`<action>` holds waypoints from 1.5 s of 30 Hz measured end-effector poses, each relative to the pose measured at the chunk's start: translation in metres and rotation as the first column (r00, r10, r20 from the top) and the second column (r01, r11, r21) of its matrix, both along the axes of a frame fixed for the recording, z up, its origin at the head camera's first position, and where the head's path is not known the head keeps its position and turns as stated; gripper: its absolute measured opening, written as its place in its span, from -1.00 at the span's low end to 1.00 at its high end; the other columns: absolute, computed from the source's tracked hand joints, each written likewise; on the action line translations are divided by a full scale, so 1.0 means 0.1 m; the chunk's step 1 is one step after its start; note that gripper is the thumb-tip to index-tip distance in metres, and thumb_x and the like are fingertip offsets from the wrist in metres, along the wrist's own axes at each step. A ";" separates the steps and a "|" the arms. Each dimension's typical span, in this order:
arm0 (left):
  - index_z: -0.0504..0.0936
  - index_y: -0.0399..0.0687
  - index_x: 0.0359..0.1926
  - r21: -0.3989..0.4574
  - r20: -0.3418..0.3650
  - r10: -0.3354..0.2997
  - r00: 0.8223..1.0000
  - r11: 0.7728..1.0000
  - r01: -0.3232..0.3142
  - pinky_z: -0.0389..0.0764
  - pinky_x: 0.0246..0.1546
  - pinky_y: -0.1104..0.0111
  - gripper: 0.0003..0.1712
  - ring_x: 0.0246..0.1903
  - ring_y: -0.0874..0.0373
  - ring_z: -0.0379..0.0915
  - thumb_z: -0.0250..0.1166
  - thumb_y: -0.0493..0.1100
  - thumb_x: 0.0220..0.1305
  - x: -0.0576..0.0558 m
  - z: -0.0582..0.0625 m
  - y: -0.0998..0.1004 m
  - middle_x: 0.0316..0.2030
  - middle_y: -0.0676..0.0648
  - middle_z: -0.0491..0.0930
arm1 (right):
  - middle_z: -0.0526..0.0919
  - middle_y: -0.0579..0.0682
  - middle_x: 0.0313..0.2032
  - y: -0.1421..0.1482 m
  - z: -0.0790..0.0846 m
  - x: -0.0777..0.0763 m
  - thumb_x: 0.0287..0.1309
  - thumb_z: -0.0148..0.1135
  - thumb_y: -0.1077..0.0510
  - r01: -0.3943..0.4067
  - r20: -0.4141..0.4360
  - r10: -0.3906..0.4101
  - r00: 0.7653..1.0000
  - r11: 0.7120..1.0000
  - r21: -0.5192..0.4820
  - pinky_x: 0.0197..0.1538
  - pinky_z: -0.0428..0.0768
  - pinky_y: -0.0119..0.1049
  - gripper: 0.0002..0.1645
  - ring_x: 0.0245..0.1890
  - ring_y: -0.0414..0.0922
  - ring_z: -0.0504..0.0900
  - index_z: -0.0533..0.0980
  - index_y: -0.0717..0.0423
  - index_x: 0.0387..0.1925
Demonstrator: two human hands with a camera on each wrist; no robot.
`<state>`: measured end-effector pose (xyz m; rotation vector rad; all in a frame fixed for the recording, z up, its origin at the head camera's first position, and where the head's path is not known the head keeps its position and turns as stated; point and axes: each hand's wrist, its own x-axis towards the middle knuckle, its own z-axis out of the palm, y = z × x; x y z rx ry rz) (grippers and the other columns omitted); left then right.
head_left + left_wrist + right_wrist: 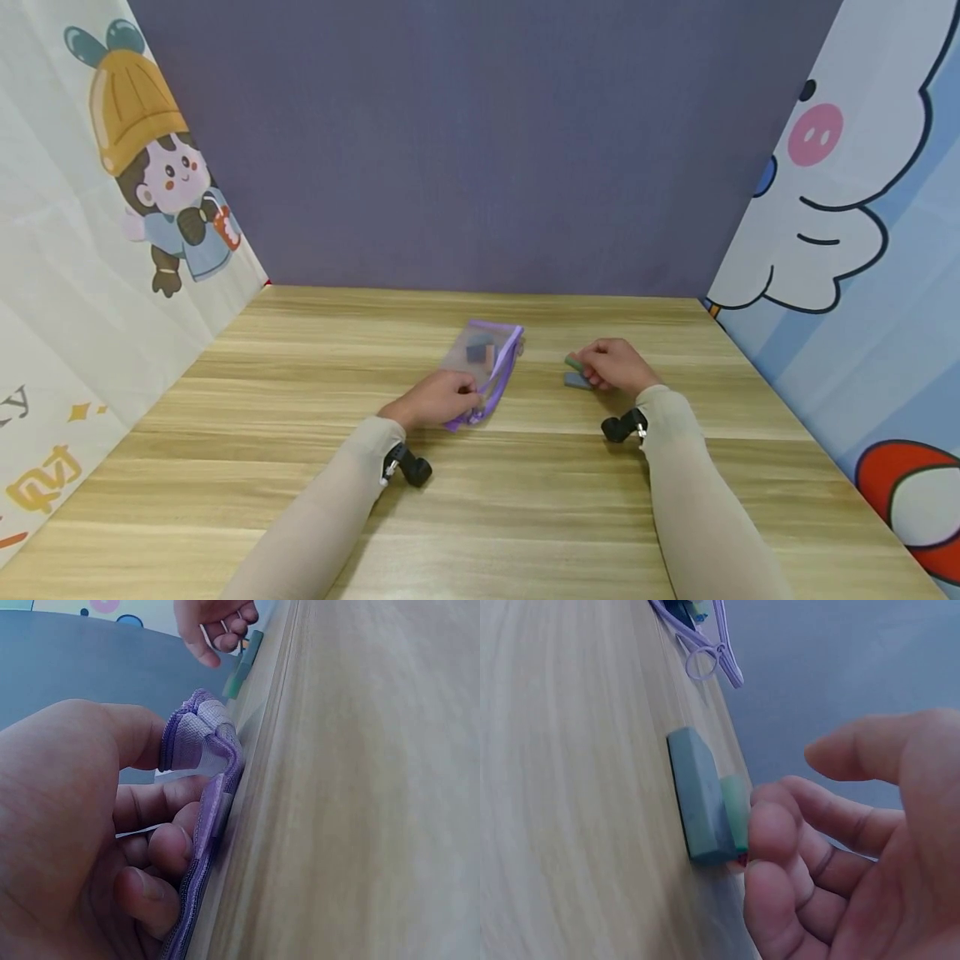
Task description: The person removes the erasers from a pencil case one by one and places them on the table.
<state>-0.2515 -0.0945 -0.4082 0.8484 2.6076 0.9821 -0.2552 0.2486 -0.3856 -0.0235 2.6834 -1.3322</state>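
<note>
My left hand (438, 398) grips the near end of a see-through zip pouch (459, 352) with purple trim. In the left wrist view, its thumb and fingers are on either side of the pouch's purple zip edge (214, 802), which gapes a little. Inside the pouch shows a dark blue block (477, 351) beside a paler piece. To the right, my right hand (617, 365) hovers at a blue-grey block (697, 799) and a green block (736, 810) on the table. Its fingers are loosely bent beside the green block, thumb apart, nothing between them.
A wood-grain table (487, 517) lies under everything. A grey-blue panel (480, 150) stands along its back edge, with cartoon-printed sheets on the left (52, 208) and right (915, 350). A zip ring (703, 663) hangs at the pouch's far end.
</note>
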 end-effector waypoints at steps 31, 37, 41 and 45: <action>0.55 0.09 -0.44 -0.004 -0.011 -0.003 1.000 1.000 0.003 0.52 -0.50 0.30 -0.75 -0.58 0.23 0.40 0.19 0.02 0.38 0.00 0.01 0.01 -0.57 0.10 0.53 | 0.65 0.08 -0.36 -0.27 0.01 0.00 0.42 0.06 0.08 -0.022 -0.018 0.022 1.000 0.999 -0.040 -0.36 0.56 -0.27 -0.61 -0.41 -0.10 0.59 0.56 0.33 0.00; 0.55 0.09 -0.46 -0.016 -0.032 -0.002 0.999 1.000 0.001 0.49 -0.49 0.32 -0.75 -0.58 0.25 0.39 0.20 0.03 0.36 -0.01 0.01 0.01 -0.59 0.12 0.52 | 0.63 0.08 -0.40 -0.36 -0.02 -0.02 0.41 0.05 0.09 -0.028 -0.034 0.027 0.999 0.999 -0.035 -0.41 0.54 -0.29 -0.63 -0.44 -0.10 0.57 0.57 0.33 -0.04; 0.54 0.09 -0.45 -0.019 -0.034 -0.002 0.999 1.000 0.001 0.50 -0.49 0.32 -0.76 -0.58 0.25 0.40 0.20 0.02 0.35 -0.01 0.02 0.01 -0.58 0.12 0.52 | 0.63 0.05 -0.43 -0.44 -0.04 -0.02 0.40 0.06 0.10 -0.048 -0.065 0.047 0.997 0.999 -0.009 -0.43 0.54 -0.29 -0.67 -0.46 -0.11 0.56 0.60 0.30 -0.10; 0.55 0.09 -0.44 -0.019 -0.030 -0.001 1.000 1.000 0.001 0.51 -0.48 0.31 -0.76 -0.57 0.24 0.41 0.20 0.03 0.36 0.00 0.02 0.01 -0.57 0.12 0.53 | 0.63 0.04 -0.46 -0.51 -0.04 -0.01 0.39 0.08 0.12 -0.063 -0.086 0.063 0.994 0.998 0.005 -0.44 0.54 -0.29 -0.70 -0.48 -0.11 0.56 0.61 0.27 -0.15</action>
